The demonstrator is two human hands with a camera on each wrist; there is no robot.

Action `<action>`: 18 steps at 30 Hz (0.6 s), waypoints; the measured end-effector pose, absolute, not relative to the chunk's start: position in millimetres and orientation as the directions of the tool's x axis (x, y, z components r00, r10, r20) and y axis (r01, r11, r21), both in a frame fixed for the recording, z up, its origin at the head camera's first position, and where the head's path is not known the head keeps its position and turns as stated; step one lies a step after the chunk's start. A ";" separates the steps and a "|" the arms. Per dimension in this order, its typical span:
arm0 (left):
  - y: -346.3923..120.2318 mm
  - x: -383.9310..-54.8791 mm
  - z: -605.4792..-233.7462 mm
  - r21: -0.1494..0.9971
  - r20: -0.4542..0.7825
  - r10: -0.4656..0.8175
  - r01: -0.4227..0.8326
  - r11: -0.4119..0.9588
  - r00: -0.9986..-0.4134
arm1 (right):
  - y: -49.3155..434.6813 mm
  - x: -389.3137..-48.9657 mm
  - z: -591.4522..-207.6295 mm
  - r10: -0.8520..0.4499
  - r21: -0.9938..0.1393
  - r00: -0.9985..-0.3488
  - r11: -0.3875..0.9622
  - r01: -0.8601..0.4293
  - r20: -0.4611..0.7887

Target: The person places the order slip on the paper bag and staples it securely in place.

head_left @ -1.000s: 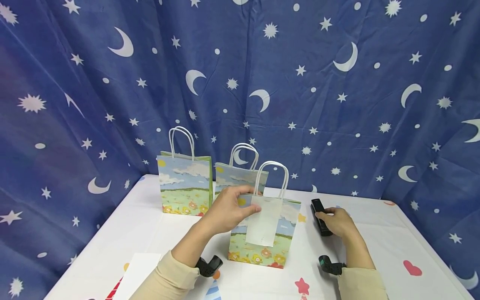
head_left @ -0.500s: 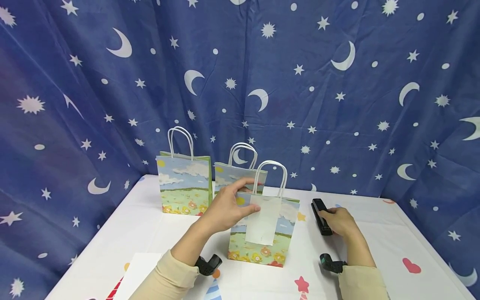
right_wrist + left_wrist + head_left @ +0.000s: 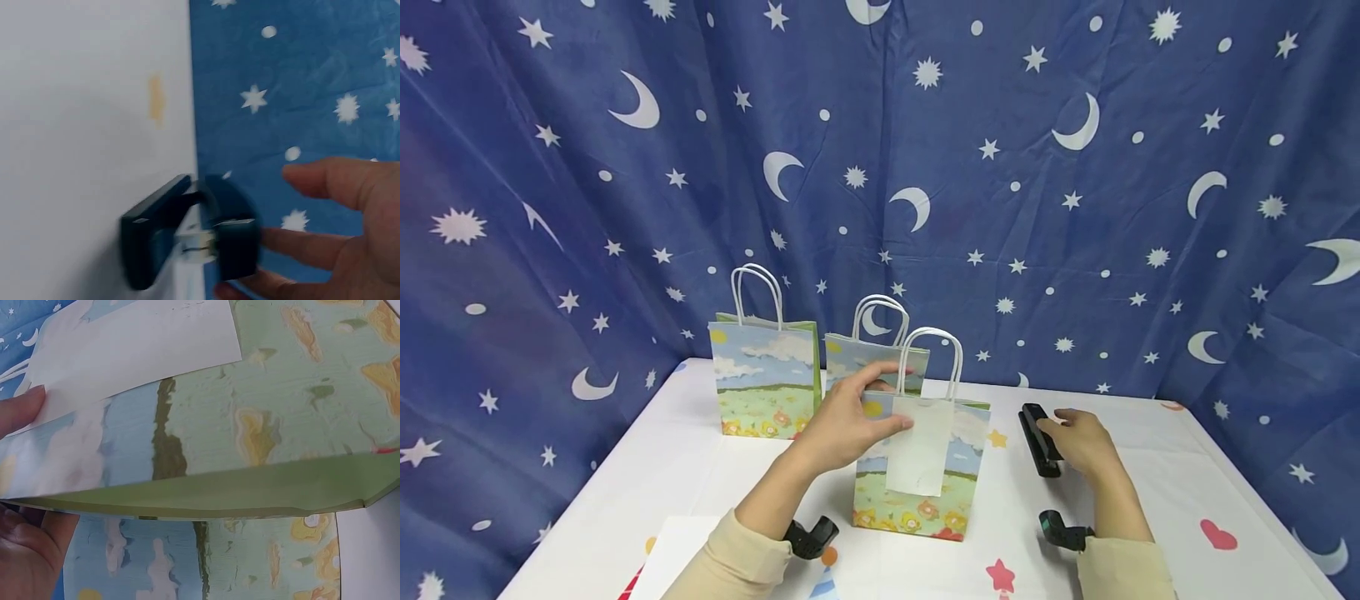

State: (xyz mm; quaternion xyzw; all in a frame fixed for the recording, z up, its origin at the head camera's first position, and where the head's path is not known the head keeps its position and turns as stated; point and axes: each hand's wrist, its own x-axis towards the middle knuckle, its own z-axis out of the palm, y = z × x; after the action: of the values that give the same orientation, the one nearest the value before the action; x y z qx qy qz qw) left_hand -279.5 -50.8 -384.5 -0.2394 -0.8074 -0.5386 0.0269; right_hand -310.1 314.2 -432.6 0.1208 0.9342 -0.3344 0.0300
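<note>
My left hand (image 3: pixel 853 425) grips the upper left edge of a paper gift bag (image 3: pixel 917 510), its thumb on the white paper strip (image 3: pixel 919 450) on the front. The fingers pass behind the front panel, partly hidden. Painted with sky, meadow and flowers, the bag stands upright with white cord handles. To its right, a black stapler (image 3: pixel 1037 437) rests on the white tablecloth. My right hand (image 3: pixel 1082 442) is beside the stapler; in the right wrist view the thumb stands away from it and the fingers lie loosely close by, with any contact unclear.
Two similar bags stand behind, one at the left (image 3: pixel 767 379) and one partly hidden (image 3: pixel 880 357) behind the held bag. A sheet of white paper (image 3: pixel 673 550) lies at the front left. The blue star-and-moon curtain (image 3: pixel 970 167) borders the back of the table (image 3: pixel 1150 467).
My right hand's fingers have loosened from the stapler, which stays put on the table. The left hand keeps its hold on the bag. The head view has tilted slightly.
</note>
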 end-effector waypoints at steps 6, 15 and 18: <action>-51.5 -282.9 -387.3 0.860 0.307 0.344 0.414 0.300 -0.887 | 298.5 -298.0 -402.4 0.045 -0.760 -0.998 0.647 0.070 -0.053; -50.1 -283.8 -390.8 0.847 0.318 0.339 0.426 0.318 -0.885 | 273.2 -275.8 -375.5 -0.422 -0.857 -0.896 0.402 -0.323 0.140; -49.7 -283.1 -390.9 0.850 0.307 0.339 0.416 0.324 -0.889 | 262.1 -273.1 -375.5 -0.494 -0.875 -0.861 0.355 -0.328 0.122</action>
State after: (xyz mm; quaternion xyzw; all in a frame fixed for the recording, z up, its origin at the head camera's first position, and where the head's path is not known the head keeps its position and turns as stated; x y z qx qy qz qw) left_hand -283.1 -49.7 -390.9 -0.2323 -0.8127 -0.5331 0.0364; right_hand -273.1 262.1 -375.5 -0.2509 0.8191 -0.5093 0.0815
